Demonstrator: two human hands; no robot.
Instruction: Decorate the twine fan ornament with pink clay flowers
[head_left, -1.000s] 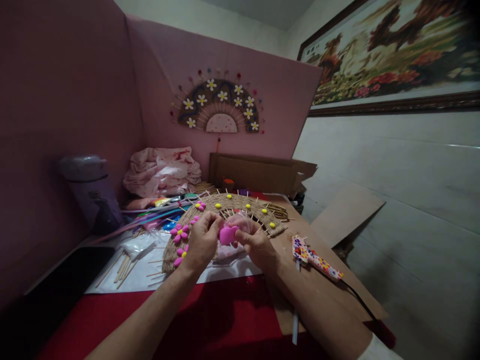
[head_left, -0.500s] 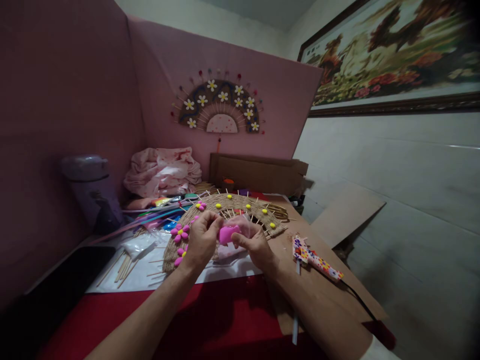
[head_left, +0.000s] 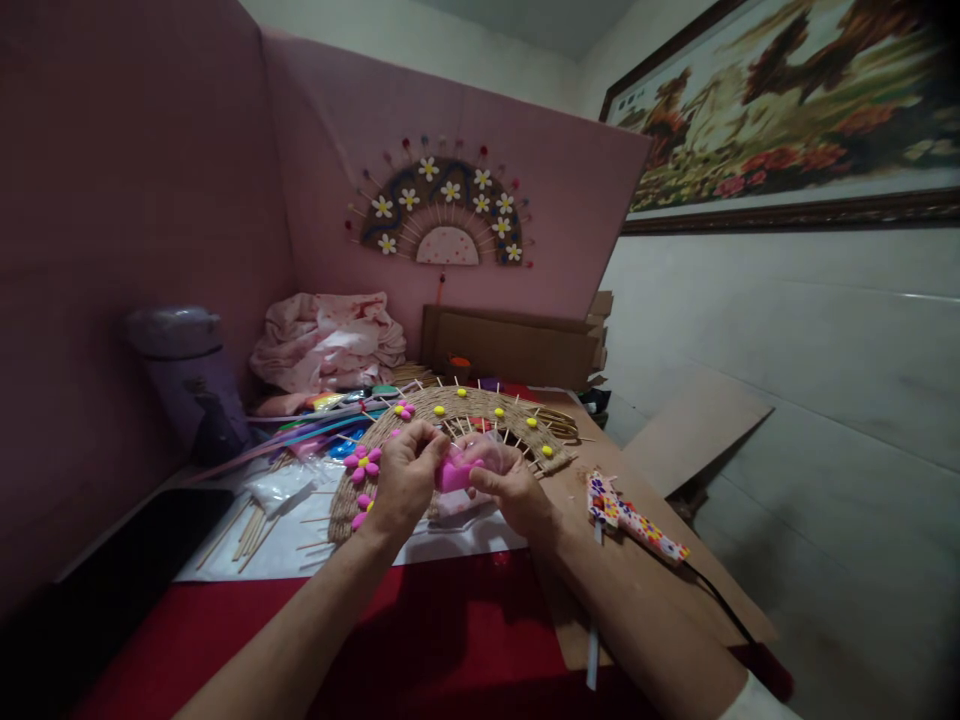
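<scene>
Between my hands is a lump of bright pink modelling clay (head_left: 454, 476), partly in a clear plastic wrapper (head_left: 492, 453). My right hand (head_left: 519, 494) grips clay and wrapper, thumb across the front. My left hand (head_left: 405, 482) is closed in a pinch at the clay's left edge; the exact contact is partly hidden by the fingers. Behind and beneath both hands lies a half-round fan of woven twine on sticks (head_left: 517, 419). Pink clay flowers with yellow centres, such as one flower (head_left: 362, 462), sit on its left side; bare yellow dots run along its top and right.
A flower-patterned glue gun (head_left: 634, 525) with a cord lies on cardboard at right. Loose sticks (head_left: 259, 532), a plastic packet (head_left: 279, 488), a black phone-like slab (head_left: 161, 545) and a purple tumbler (head_left: 191, 385) are at left. A finished fan (head_left: 448, 247) hangs on the pink panel.
The pink clay shows less between my hands, as my fingers have shifted slightly over it. The whole view has moved a little; the fan and other things stay put.
</scene>
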